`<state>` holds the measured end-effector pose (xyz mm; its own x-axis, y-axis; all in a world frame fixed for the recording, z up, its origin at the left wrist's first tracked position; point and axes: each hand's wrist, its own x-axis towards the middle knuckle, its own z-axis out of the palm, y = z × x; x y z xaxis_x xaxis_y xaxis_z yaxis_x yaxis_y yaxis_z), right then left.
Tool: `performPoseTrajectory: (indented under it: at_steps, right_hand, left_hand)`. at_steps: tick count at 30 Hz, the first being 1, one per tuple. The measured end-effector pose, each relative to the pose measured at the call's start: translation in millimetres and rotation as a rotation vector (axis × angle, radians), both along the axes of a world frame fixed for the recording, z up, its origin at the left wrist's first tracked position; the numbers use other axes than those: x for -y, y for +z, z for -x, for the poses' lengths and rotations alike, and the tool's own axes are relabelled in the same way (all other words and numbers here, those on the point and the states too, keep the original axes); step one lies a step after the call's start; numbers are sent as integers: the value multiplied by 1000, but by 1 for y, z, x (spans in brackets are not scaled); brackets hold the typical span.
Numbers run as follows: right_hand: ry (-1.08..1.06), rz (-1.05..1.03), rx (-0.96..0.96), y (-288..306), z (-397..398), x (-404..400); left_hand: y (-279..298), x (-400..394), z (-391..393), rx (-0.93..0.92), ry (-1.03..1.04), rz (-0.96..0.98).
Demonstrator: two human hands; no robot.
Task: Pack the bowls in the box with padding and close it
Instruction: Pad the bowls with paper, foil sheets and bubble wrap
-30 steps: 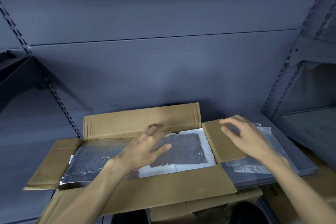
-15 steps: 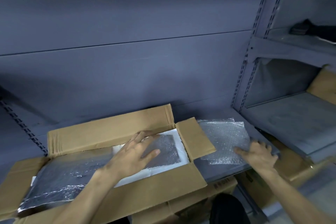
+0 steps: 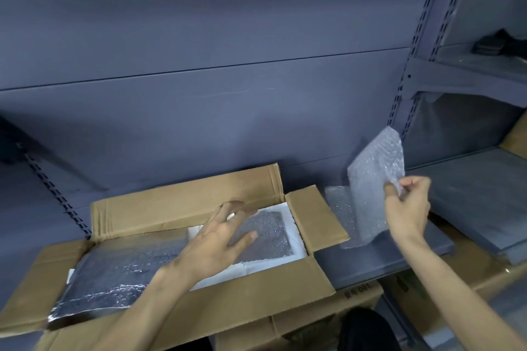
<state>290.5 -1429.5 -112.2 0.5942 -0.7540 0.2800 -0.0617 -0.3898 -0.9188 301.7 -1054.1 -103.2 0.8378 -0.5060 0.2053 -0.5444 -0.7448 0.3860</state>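
1. The right hand's [image 3: 406,212] fingers [image 3: 392,189] pinched the edge of a sheet of bubble wrap [image 3: 373,179], lifting it upright at 3 o'clock of the box [image 3: 199,305], probably to carry it over as padding.
2. The left hand's [image 3: 216,239] fingers [image 3: 228,208] lay spread and loose, grasping nothing, flat on the silvery padding [image 3: 119,268] inside the box, likely pressing it down.
3. No bowls showed.
4. All flaps stood open; the shelf [image 3: 399,259] under the sheet offered little room beside the 3 o'clock flap [image 3: 316,216].
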Motion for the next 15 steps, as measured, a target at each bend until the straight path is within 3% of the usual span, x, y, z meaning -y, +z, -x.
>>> performPoseTrajectory:
  at_steps: [6, 9, 15]
  right_hand:
    - [206, 105, 166, 53, -4, -65]
    - [419, 72, 267, 68, 7, -98]
    - [799, -540, 277, 75, 21, -155]
  left_hand:
    - [4, -6, 1, -53, 1, 108]
    - [10, -12, 4, -77, 28, 243]
    - [32, -20, 11, -493, 255, 1043]
